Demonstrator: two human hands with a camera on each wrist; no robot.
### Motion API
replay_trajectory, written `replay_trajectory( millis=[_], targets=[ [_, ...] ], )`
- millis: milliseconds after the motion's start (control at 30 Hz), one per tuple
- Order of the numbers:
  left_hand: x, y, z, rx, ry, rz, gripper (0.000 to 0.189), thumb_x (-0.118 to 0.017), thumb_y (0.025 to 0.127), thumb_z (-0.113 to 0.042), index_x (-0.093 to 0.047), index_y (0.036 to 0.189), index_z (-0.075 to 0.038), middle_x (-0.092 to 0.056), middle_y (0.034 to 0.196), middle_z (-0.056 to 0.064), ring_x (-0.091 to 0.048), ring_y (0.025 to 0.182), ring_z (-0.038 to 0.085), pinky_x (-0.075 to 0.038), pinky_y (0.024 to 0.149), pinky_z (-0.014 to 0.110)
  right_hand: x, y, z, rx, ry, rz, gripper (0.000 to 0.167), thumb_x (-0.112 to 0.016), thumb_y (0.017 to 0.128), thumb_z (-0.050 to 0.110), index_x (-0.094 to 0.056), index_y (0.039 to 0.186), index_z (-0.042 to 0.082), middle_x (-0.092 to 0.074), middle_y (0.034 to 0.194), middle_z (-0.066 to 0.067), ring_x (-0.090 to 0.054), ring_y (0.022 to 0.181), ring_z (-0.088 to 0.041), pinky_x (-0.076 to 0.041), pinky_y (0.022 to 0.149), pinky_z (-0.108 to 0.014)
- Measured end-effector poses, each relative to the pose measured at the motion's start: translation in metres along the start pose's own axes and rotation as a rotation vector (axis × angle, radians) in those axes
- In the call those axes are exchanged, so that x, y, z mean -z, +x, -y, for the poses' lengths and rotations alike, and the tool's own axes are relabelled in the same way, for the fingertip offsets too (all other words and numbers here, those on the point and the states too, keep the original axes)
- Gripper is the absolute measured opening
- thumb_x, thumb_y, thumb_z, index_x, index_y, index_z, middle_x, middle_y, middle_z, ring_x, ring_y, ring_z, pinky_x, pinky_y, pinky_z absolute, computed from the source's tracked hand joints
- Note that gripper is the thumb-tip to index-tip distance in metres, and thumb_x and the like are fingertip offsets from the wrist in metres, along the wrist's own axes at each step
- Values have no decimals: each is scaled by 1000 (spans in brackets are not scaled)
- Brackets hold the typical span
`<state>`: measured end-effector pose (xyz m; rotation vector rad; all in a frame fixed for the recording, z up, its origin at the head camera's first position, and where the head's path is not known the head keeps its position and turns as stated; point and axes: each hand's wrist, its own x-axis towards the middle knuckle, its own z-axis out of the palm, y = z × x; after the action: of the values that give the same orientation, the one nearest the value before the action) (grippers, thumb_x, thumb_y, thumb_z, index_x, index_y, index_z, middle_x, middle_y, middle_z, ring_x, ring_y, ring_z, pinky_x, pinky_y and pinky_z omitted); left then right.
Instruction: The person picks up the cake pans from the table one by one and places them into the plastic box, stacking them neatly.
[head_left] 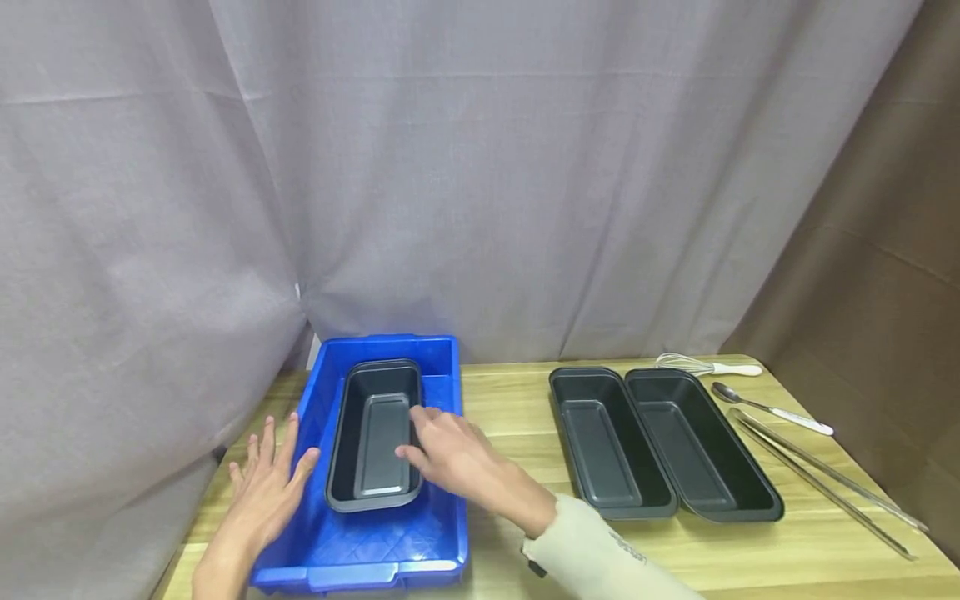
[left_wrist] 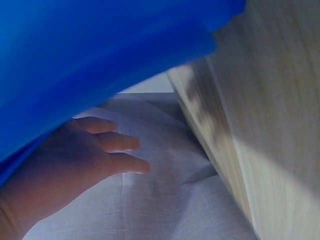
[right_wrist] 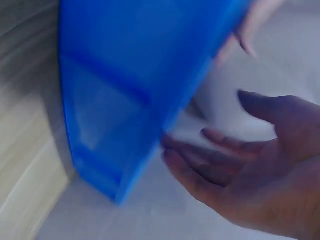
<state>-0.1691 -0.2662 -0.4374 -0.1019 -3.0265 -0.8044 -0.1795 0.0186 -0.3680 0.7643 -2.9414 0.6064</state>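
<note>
A dark grey loaf pan point(head_left: 385, 446) lies inside a blue plastic bin point(head_left: 360, 575). My right hand point(head_left: 457, 458) is over the pan's right side, thumb and fingers apart, with nothing visible between them. In the right wrist view, that hand point(right_wrist: 255, 165) has loosely bent fingers beside the blue bin point(right_wrist: 115, 100); the picture is blurred. At the bin's left wall my left hand point(head_left: 262, 487) has its fingers spread. The left wrist view has this hand point(left_wrist: 85, 155) under the bin's overhanging rim point(left_wrist: 150, 55), fingers extended and holding nothing. Whether it touches the bin, I cannot tell.
Two more dark loaf pans point(head_left: 611, 454) point(head_left: 705, 450) stand side by side on the wooden table point(head_left: 510, 400). Right of them lie a whisk point(head_left: 705, 365), a spoon point(head_left: 772, 408) and metal tongs point(head_left: 825, 483). Grey curtain point(head_left: 480, 183) hangs behind; brown cloth point(head_left: 885, 275) is at the right.
</note>
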Motion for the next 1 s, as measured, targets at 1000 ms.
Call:
replay_trajectory(
  millis=[1000],
  targets=[
    [-4,1,1,9,-78,-8,75,-36,120,-46,-14,173,2,-2,173,47,-4,154,78,-7,117,93,0,-181,-181,-215,-247,-306,16,-88,92,11,-81,107,10,-70,103,-1,-68,92,-23,-62,81,-48]
  ],
)
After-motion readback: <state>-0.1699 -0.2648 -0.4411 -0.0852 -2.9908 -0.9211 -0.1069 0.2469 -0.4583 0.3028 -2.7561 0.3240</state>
